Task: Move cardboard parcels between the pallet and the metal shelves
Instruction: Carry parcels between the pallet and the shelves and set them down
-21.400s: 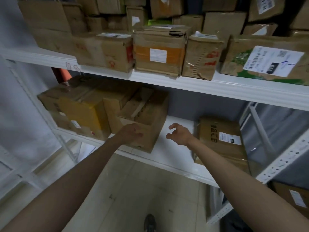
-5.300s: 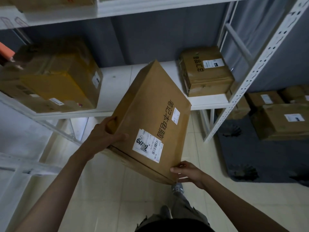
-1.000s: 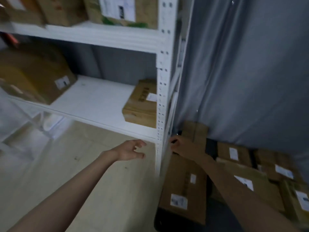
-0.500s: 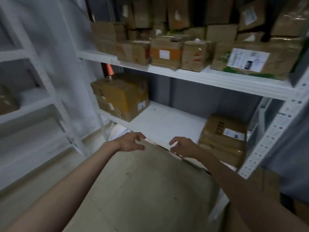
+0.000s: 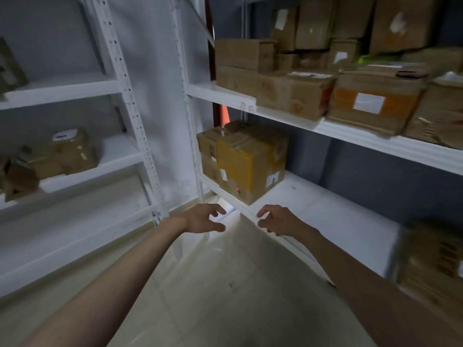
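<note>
Fingers (image 5: pixel 217 209) of both hands are loosely curled and spread, holding nothing: the left hand (image 5: pixel 203 219) and right hand (image 5: pixel 278 220) hover side by side in front of the lower shelf board (image 5: pixel 325 211), apart from any parcel. Largest in view is the metal shelving (image 5: pixel 375 144) to the right, a second rack (image 5: pixel 62 88) standing to the left. The upper board carries a packed row of cardboard parcels (image 5: pixel 295 96), among them one with an orange band and a white label (image 5: pixel 368 103). On the lower board sits the yellow-sided parcel (image 5: pixel 248 164), pushed to the left end near the upright, with a smaller blurred parcel (image 5: pixel 433 259) at the right edge of the view. The pallet is not in view.

The step in hand looks like reaching for the next parcel, probably the yellow-sided one, which is nearest both hands. It is bulky (and likely heavy), so I would set one hand on each side low down, draw it toward the shelf lip before lifting, and keep clear of the upright post (image 5: pixel 193 136) on its left.
</note>
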